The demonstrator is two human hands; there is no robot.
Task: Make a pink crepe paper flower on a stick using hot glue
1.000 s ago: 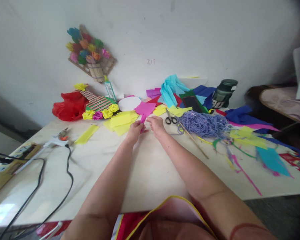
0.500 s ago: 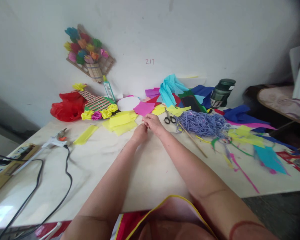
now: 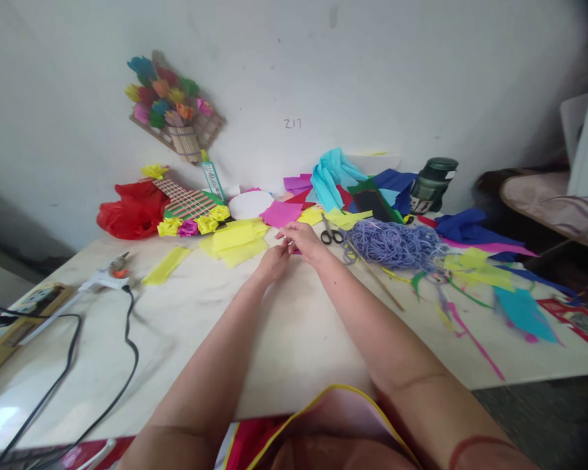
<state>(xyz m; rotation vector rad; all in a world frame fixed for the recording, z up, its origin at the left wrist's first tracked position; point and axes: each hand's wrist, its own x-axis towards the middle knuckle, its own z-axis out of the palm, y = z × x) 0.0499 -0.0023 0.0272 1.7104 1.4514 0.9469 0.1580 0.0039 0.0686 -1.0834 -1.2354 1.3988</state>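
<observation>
My left hand (image 3: 274, 262) and my right hand (image 3: 304, 241) meet above the middle of the table, fingertips touching. Between them, a small bit of magenta paper (image 3: 296, 252) peeks out below my right fingers; most of it is hidden. Both hands are closed around it, the right one with some fingers lifted. Just beyond lies a flat magenta sheet (image 3: 280, 213). Yellow paper pieces (image 3: 238, 243) are to the left of my hands, and black-handled scissors (image 3: 332, 235) rest to the right.
A heap of purple yarn (image 3: 396, 245) lies right, beside a thin stick (image 3: 379, 282). Against the wall stand a glue tube (image 3: 212, 177), a decorated craft piece (image 3: 191, 205) and a dark green jar (image 3: 434, 185). A glue gun (image 3: 108, 275) and power strip (image 3: 27, 310) with cords occupy the left.
My right fingers have lifted and spread a little, and a bit of magenta paper now shows beneath them. The view has shifted slightly; both hands stay together in the same place.
</observation>
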